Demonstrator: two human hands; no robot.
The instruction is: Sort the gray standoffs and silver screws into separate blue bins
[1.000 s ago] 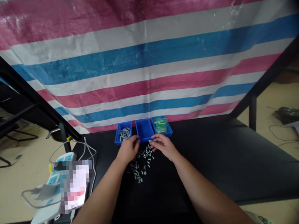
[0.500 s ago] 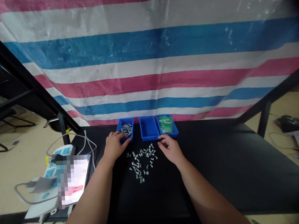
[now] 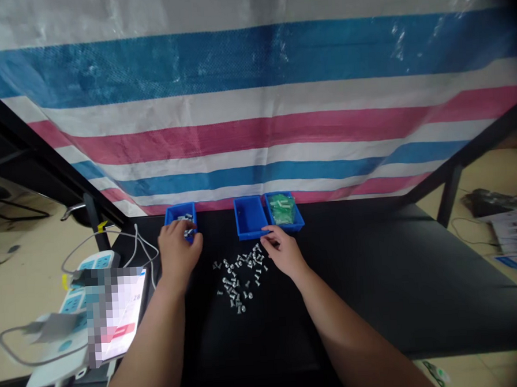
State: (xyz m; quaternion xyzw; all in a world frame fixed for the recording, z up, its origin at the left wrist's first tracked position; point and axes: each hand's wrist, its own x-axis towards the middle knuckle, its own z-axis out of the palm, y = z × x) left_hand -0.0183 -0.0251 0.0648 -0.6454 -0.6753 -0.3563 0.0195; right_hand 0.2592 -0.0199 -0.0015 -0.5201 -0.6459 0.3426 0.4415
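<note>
Shiny screws (image 3: 234, 284) (metal, it seems), smooth plastic trays (image 3: 249, 217), matt tabletop (image 3: 354, 281), glossy sheet (image 3: 236, 108)

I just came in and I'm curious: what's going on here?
A person's left hand is at a blue tray of small metal pieces, which stands apart from the middle tray and the right tray. The right hand is by the middle tray's front corner, near loose screws on the black table. A green packet lies in the right tray. Whether either hand grips anything is unclear.
</note>
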